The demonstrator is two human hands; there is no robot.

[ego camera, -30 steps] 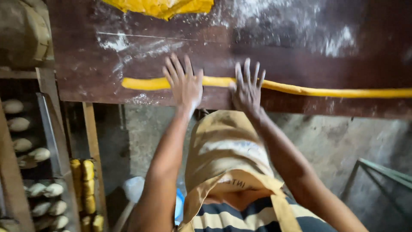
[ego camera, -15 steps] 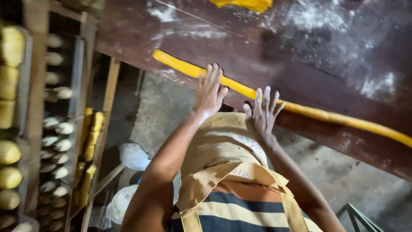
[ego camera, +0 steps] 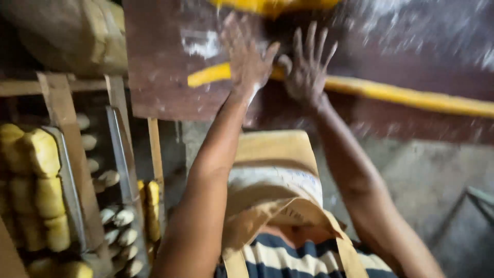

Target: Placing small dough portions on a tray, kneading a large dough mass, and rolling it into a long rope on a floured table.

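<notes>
A long yellow rope of dough lies across a dark, flour-dusted wooden table. My left hand lies flat on the rope near its left end, fingers spread. My right hand presses on the rope right beside it, fingers also spread. A larger lump of yellow dough sits at the table's far edge, partly cut off by the frame. The picture is blurred by motion.
To the left stands a wooden rack with trays of yellow dough blocks and pale rounded dough pieces. A tan sack sits at the upper left. A tan apron hangs over my front. Grey concrete floor lies beneath.
Both hands have stayed flat on the dough rope and pushed farther onto the table. The view has swung, so the rack now fills more of the left side.
</notes>
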